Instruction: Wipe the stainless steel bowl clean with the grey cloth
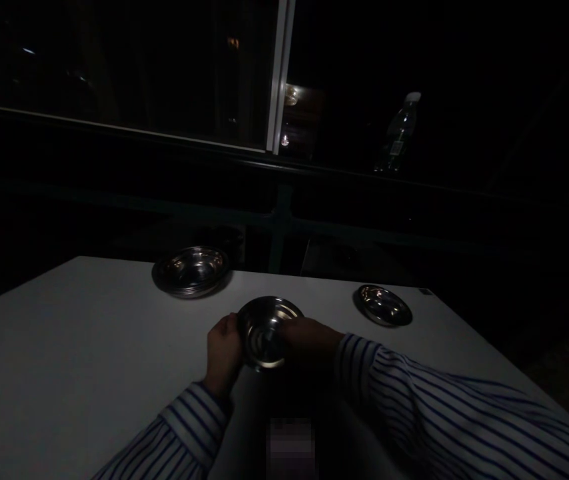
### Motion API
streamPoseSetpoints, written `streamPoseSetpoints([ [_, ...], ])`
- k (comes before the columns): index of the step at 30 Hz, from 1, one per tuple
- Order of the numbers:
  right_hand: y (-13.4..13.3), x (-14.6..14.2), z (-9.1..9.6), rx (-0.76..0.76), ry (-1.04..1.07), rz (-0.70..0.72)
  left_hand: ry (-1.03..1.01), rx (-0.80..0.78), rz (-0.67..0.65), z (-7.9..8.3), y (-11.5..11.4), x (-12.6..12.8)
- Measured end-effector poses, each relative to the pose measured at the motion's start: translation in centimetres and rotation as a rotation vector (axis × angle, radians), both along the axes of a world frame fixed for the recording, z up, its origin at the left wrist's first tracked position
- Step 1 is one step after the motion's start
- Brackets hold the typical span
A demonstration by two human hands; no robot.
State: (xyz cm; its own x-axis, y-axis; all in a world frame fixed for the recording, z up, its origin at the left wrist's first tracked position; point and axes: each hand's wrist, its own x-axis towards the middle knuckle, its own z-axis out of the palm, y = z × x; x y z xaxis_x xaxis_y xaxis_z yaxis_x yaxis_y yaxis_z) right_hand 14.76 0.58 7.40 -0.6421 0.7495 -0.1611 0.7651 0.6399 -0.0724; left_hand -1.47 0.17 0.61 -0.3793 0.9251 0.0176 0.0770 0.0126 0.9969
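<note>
Steel bowl (264,331) is being held tilted at bench (64,333) centre | left hand (223,353) is being curled round its left rim | right hand (309,335) is being laid over its right rim, pinch unclear | rear steel bowl (190,270) and steel dish (382,305) are being left standing apart

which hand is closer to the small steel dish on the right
Right: the right hand sits left of the dish; the left hand is farther, beyond the steel bowl.
</note>
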Motion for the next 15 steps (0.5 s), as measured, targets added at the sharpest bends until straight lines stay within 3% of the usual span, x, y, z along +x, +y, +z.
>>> streamPoseSetpoints([
  [3, -1.0, -0.4, -0.3, -0.026, 0.139, -0.004, -0.003, -0.007, -0.012, -0.2, 0.0, -0.2],
  [7, -2.0, 0.4, -1.9, -0.066, 0.624, -0.214, -0.04, -0.001, -0.037, -0.6, 0.1, -0.5],
  [9, -2.3, 0.9, -3.0, -0.023, 0.729, -0.222, -0.044, -0.001, -0.029, -0.8, 0.1, -0.5],
  [15, -2.6, 1.0, -4.3, 0.065, 0.369, 0.076, -0.012, -0.008, -0.009, -1.0, 0.4, -0.6],
])
